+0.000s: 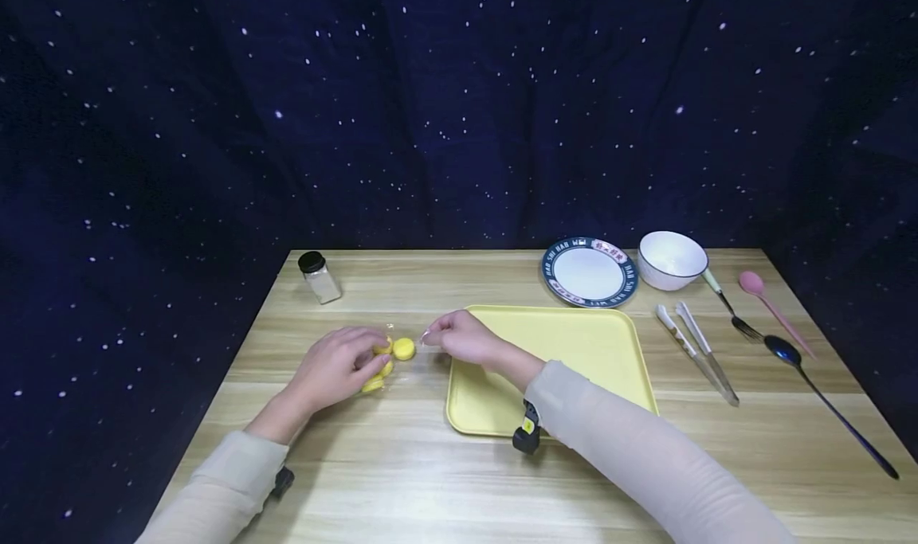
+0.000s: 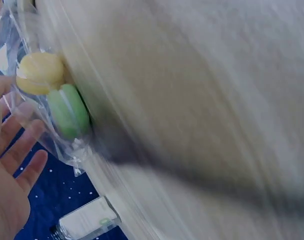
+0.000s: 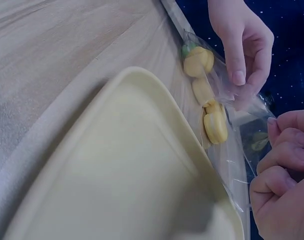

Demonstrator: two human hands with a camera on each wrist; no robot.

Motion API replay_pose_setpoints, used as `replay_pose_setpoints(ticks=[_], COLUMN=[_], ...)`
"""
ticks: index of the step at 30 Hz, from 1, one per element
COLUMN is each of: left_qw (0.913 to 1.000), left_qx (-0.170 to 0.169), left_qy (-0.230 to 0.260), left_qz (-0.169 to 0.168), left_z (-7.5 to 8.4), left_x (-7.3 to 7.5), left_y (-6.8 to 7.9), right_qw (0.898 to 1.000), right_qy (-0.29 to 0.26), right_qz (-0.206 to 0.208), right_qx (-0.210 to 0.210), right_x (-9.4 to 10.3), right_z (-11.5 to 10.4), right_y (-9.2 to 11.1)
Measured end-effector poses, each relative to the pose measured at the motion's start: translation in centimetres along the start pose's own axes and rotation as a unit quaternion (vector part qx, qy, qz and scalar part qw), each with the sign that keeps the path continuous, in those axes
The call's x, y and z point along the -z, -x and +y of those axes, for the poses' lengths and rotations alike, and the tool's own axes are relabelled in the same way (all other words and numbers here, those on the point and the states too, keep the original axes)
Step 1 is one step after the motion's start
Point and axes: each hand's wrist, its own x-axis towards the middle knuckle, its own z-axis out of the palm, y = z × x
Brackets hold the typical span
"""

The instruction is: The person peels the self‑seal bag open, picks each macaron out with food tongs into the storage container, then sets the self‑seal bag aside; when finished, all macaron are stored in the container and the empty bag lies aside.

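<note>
A clear plastic bag of macarons, several yellow and one green macaron, lies left of the yellow tray. The thumb and fingers of my right hand pinch the bag's end at the tray's left rim; the right wrist view shows these fingers curled at the film. My left hand is over the bag's other part, thumb and index finger apart beside the yellow macarons. In the left wrist view its other fingers extend loosely along the film.
A black-capped jar stands at the back left. Behind the tray are a blue-rimmed plate and a white bowl. Tongs, a fork, a pink spoon and a long dark spoon lie to the right.
</note>
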Motion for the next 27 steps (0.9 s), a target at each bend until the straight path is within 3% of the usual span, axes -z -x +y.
replay_pose_setpoints(ticks=[9, 17, 23, 27], left_qw=[0.9989, 0.999, 0.9992, 0.9988], left_qx=[-0.025, -0.013, -0.009, 0.003], left_qy=[-0.013, -0.043, -0.023, -0.005], left_qz=[0.037, 0.004, 0.031, 0.048], left_z=[-0.1, -0.8, -1.0, -1.1], left_x=[0.2, 0.2, 0.0, 0.3], left_y=[0.3, 0.8, 1.0, 1.1], right_qw=[1.0, 1.0, 0.999, 1.0], right_qy=[-0.008, -0.023, -0.042, -0.022], right_qz=[-0.002, -0.009, -0.004, -0.002], right_qx=[0.002, -0.003, 0.008, 0.019], right_x=[-0.1, -0.1, -0.1, -0.2], right_z=[-0.3, -0.4, -0.4, -0.2], right_y=[0.2, 0.3, 0.2, 0.2])
